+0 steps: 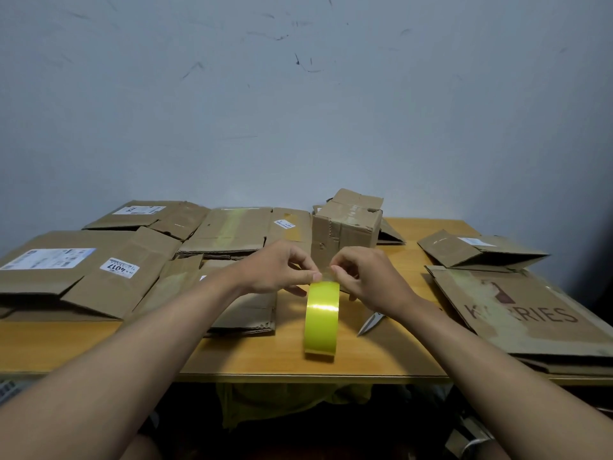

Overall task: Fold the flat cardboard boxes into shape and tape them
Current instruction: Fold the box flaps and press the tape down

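- My left hand (282, 270) grips the top of the yellow tape roll (322, 318), thumb pressed on its rim, holding it upright on edge above the wooden table (265, 360).
- My right hand (361, 277) pinches something at the top of the roll between thumb and fingertips; I judge it to be the loose tape end, though the clear strip itself is too faint to make out.
- The one folded box (345, 227) stands just beyond my hands, already upright, with old clear tape across its top.
- Risk: the tape end could slip out of my pinch and snap back onto the roll, since I have only a fingertip hold on it.
- Risk: if I pull at an angle the strip may split or tear narrow, and a long free length could fold over and stick to itself.
- Risk: the knife (371, 323) lies near my right wrist with its blade bare; a careless sweep of the arm could catch it or knock it off the table.
- Risk: the roll hangs only from my left grip and could drop and roll away.
- Count: one tape roll, one knife, one box standing in shape.
- Count: roughly six flattened cardboard boxes, three or four to the left and centre, such as the one labelled 4017 (83, 270), and two to the right, including the printed carton (524, 313); overlaps make the exact number uncertain.
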